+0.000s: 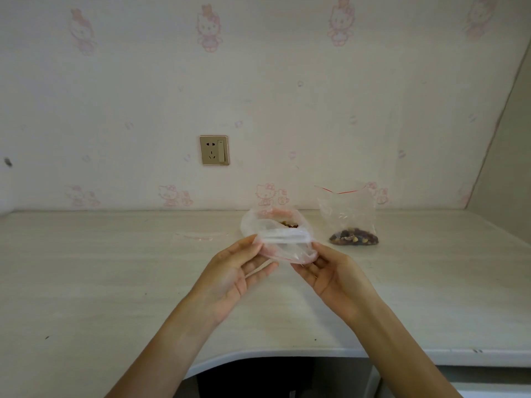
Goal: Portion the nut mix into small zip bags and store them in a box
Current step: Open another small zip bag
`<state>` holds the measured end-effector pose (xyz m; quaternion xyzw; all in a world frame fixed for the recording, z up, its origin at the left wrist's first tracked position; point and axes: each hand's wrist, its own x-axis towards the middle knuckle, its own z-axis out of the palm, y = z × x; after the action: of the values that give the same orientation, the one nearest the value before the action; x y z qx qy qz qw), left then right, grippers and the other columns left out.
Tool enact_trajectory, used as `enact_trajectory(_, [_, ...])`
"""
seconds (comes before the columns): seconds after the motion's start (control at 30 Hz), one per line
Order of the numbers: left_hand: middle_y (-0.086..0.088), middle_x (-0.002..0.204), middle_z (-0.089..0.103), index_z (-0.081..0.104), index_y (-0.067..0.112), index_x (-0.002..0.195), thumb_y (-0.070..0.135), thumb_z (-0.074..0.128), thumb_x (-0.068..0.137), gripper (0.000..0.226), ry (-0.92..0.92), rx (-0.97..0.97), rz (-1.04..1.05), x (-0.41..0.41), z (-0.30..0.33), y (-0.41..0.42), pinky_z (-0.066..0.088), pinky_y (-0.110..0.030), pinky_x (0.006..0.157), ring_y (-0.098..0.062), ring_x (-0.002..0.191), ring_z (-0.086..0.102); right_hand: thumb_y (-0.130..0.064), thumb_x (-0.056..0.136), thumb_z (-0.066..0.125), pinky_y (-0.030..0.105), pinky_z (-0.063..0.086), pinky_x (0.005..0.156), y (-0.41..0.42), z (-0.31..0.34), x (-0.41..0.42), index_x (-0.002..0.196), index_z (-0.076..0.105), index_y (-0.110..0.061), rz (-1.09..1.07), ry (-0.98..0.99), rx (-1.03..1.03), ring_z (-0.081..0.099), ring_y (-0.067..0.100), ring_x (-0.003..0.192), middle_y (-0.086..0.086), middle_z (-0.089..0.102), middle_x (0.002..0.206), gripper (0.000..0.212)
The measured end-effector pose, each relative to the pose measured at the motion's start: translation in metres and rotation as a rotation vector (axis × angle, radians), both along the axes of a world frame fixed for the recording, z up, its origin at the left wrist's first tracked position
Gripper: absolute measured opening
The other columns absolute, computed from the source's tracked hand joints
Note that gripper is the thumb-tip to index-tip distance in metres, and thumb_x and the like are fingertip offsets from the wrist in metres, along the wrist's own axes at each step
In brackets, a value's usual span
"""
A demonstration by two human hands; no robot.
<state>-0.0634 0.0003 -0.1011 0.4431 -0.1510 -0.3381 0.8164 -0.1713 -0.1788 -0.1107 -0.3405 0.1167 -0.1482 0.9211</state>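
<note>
Both of my hands hold a small clear zip bag with a red seal line, above the middle of the pale table. My left hand pinches its left edge and my right hand pinches its right edge. Just behind it sits a larger clear bag with its mouth open and brown nut mix showing inside. Right of that, a filled small zip bag stands upright with dark nuts at its bottom and a red seal at the top.
Another flat clear zip bag lies on the table left of the hands. A wall socket sits on the patterned wall behind. The table's front edge curves inward near my body. No box is in view.
</note>
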Motion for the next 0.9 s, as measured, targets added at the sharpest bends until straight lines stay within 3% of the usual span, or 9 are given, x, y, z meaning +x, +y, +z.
enact_trajectory(0.13, [-0.003,0.072,0.065,0.078,0.010,0.077,0.015,0.061,0.099,0.029,-0.128,0.158,0.047,-0.007,0.000,-0.006,0.063,-0.035,0.077,-0.015,0.073,0.071,-0.008,0.096,0.058,0.038,0.060,0.076,0.001,0.004,0.004,0.105,0.073,0.000,0.019,0.117,-0.162,0.070,0.025,0.084,0.015,0.074,0.098,0.019])
enact_trajectory(0.23, [-0.004,0.077,0.070,0.073,0.016,0.059,0.016,0.059,0.100,0.042,-0.199,0.223,0.124,-0.010,0.004,-0.011,0.060,-0.035,0.074,-0.016,0.075,0.071,-0.009,0.090,0.053,0.039,0.056,0.073,0.002,0.005,0.006,0.082,0.072,-0.004,0.008,0.136,-0.167,0.065,0.026,0.078,0.015,0.069,0.091,0.021])
enact_trajectory(0.37, [-0.009,0.085,0.071,0.079,0.009,0.070,0.014,0.062,0.088,0.025,0.140,0.058,-0.011,-0.004,0.007,-0.008,0.057,-0.041,0.082,-0.020,0.072,0.071,-0.014,0.083,0.057,0.042,0.055,0.082,-0.002,0.004,0.004,0.104,0.064,-0.003,0.047,0.105,-0.192,0.063,0.027,0.090,0.015,0.069,0.102,0.024])
enact_trajectory(0.43, [-0.008,0.083,0.071,0.078,0.008,0.077,0.015,0.071,0.078,0.010,0.144,0.024,-0.098,-0.004,0.008,-0.005,0.056,-0.041,0.088,-0.020,0.074,0.071,-0.018,0.080,0.069,0.044,0.055,0.088,-0.001,0.003,0.002,0.111,0.069,-0.003,0.069,0.080,-0.273,0.064,0.027,0.095,0.014,0.071,0.104,0.034])
enact_trajectory(0.53, [-0.006,0.083,0.074,0.079,0.012,0.076,0.015,0.080,0.067,0.010,-0.052,0.125,-0.042,-0.007,0.003,-0.008,0.057,-0.036,0.086,-0.016,0.081,0.073,-0.012,0.078,0.075,0.041,0.059,0.086,0.005,0.003,0.001,0.106,0.074,0.001,-0.009,0.134,-0.465,0.067,0.026,0.092,0.014,0.072,0.098,0.030])
enact_trajectory(0.63, [-0.008,0.095,0.080,0.081,0.012,0.085,0.016,0.083,0.064,0.021,-0.275,0.289,0.173,-0.011,-0.005,-0.016,0.060,-0.029,0.078,-0.020,0.092,0.076,0.001,0.086,0.068,0.039,0.061,0.081,0.012,0.002,0.004,0.103,0.072,0.006,-0.147,0.216,-0.502,0.068,0.027,0.088,0.016,0.074,0.094,0.018])
enact_trajectory(0.7, [-0.007,0.089,0.079,0.077,0.017,0.076,0.010,0.079,0.074,0.008,-0.425,0.353,0.324,-0.014,-0.011,-0.021,0.062,-0.028,0.071,-0.020,0.087,0.077,0.003,0.087,0.065,0.037,0.064,0.076,0.017,0.002,0.006,0.099,0.072,0.005,-0.199,0.254,-0.504,0.069,0.026,0.082,0.013,0.075,0.084,0.014])
enact_trajectory(0.73, [-0.007,0.086,0.078,0.074,0.019,0.074,0.007,0.076,0.080,0.014,-0.484,0.372,0.384,-0.014,-0.013,-0.022,0.063,-0.030,0.068,-0.020,0.082,0.077,0.003,0.087,0.064,0.037,0.064,0.074,0.019,0.002,0.007,0.097,0.072,0.004,-0.218,0.268,-0.505,0.069,0.026,0.079,0.012,0.075,0.082,0.013])
enact_trajectory(0.9, [-0.001,0.109,0.066,0.058,0.018,0.095,0.003,0.076,0.088,0.024,-0.568,0.387,0.502,-0.006,-0.016,-0.015,0.064,-0.038,0.061,-0.022,0.067,0.077,0.005,0.087,0.065,0.036,0.064,0.066,0.013,0.002,0.008,0.092,0.060,-0.002,-0.330,0.329,-0.532,0.071,0.031,0.079,0.018,0.070,0.097,0.010])
